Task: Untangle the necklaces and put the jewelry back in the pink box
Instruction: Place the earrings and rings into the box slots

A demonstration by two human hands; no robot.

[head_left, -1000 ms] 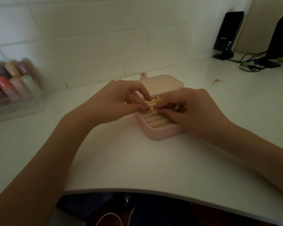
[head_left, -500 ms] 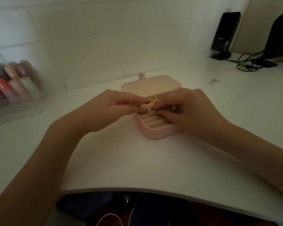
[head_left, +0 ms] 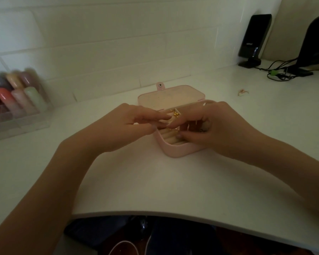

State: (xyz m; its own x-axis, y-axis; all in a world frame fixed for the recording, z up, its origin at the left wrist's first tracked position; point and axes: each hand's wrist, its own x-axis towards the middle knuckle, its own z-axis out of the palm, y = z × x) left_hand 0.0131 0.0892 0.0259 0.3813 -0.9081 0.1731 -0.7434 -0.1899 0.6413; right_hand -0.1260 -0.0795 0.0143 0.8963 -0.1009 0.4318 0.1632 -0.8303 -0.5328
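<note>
Over the open pink box (head_left: 175, 151) the two hands meet fingertip to fingertip: the left hand (head_left: 125, 129) reaches in with its fingers stretched and drawn close at the tips, and the right hand (head_left: 212, 129) curls over the box's right half, thumb and forefinger brought together. Whether either grip has a chain pinched I cannot tell; the links are too fine in this dim light. A small gold piece of jewelry (head_left: 175, 114) sits in the rear compartment just beyond the fingertips, and the padded ring rolls (head_left: 170, 138) show below them. The lid (head_left: 170, 97) lies flat behind. The step in hand looks like teasing a chain loose or settling it in its compartment; it would go best with light pulls at the knot, not the ends, and with the work kept low over the box so nothing drops. Well apart on the counter (head_left: 155, 181), toward the right, lies another small tangle of chain (head_left: 243, 92), probably yet to be put away. Farther out stand a clear case of coloured bottles (head_left: 17, 102), a black speaker (head_left: 254, 37) and cables (head_left: 280, 72).
</note>
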